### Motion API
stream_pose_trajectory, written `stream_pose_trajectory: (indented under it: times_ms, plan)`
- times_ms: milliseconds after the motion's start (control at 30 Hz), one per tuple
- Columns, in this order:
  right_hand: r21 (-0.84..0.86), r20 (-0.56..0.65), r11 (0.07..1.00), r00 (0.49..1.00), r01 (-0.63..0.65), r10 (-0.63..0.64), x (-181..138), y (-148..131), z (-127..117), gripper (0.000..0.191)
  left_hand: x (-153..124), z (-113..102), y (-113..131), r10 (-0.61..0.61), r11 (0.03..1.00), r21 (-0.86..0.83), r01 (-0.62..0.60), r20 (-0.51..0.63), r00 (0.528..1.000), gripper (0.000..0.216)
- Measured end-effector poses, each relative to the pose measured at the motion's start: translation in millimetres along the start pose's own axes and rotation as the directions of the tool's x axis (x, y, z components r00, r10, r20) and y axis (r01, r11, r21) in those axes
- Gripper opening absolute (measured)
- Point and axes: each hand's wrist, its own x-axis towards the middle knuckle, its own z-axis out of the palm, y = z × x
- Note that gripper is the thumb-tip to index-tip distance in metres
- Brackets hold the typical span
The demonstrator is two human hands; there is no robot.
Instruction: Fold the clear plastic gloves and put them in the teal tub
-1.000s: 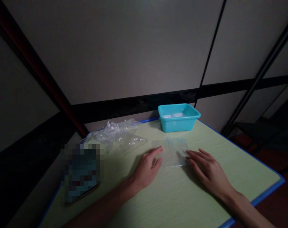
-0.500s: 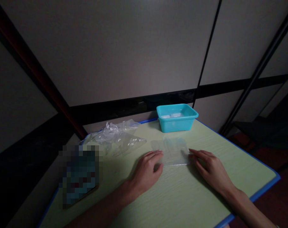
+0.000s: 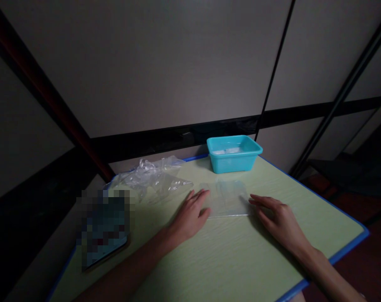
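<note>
A flat clear plastic bag (image 3: pixel 228 199) lies on the pale green table (image 3: pixel 228 256) between my hands. My left hand (image 3: pixel 189 216) rests palm down with fingers stretched out, its fingertips at the bag's left edge. My right hand (image 3: pixel 278 220) lies flat too, fingers extended and touching the bag's right edge. Neither hand holds anything.
A turquoise plastic tub (image 3: pixel 233 153) stands at the table's far edge, behind the bag. A crumpled heap of clear plastic bags (image 3: pixel 152 176) lies at the far left. A blurred-out flat object (image 3: pixel 104 226) sits at the left edge. The table has a blue rim; a wall stands behind.
Both hands have slid slightly outward to the bag's side edges, the left one a little farther from me. The bag lies flatter.
</note>
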Motion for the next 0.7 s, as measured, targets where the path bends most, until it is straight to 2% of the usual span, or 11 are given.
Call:
stream_pose_trajectory:
  times_ms: [167,300,500,700]
  plan:
    - [-0.051,0.012,0.998,0.999,0.047,-0.046,1,5,2,0.030,-2,2,-3,0.070,0.997,0.033,-0.071,0.029,0.997,0.045]
    - [-0.053,-0.012,0.996,0.998,0.067,-0.068,1,12,6,0.032,-2,2,-3,0.056,0.997,0.052,-0.058,0.035,0.998,0.044]
    - [-0.077,-0.023,0.997,0.999,0.031,-0.033,0,19,9,0.032,-2,2,-3,0.035,0.996,0.078,-0.037,0.026,0.999,0.042]
    - [-0.050,-0.023,0.998,0.999,0.025,-0.026,1,13,6,0.032,-2,-2,5,0.026,0.997,0.071,-0.024,-0.023,0.999,0.043]
